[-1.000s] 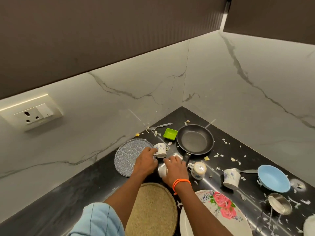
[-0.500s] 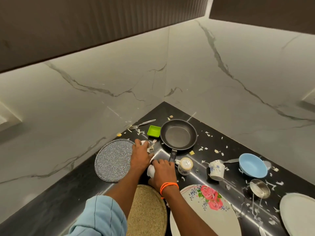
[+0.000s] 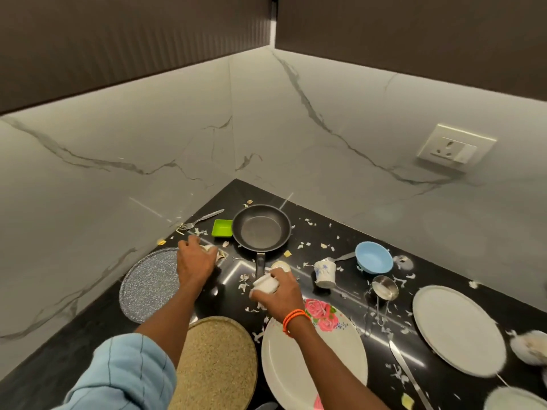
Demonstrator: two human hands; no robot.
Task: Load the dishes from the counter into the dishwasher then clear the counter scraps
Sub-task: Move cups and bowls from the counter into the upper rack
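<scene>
My right hand (image 3: 279, 292) grips a white cup (image 3: 265, 284) at six o'clock of the frying pan (image 3: 261, 228); my left hand (image 3: 195, 260) wraps a patterned cup (image 3: 213, 251) at the pan's eight o'clock. No readable writing anywhere.

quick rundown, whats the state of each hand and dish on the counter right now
left hand: grips a small cup
right hand: holds a white cup, tipped
frying pan: upright, empty
green dish: upright, empty
blue bowl: upright, empty
floral cup: upright, spoon inside
rose plate: flat, wrist over it
</scene>
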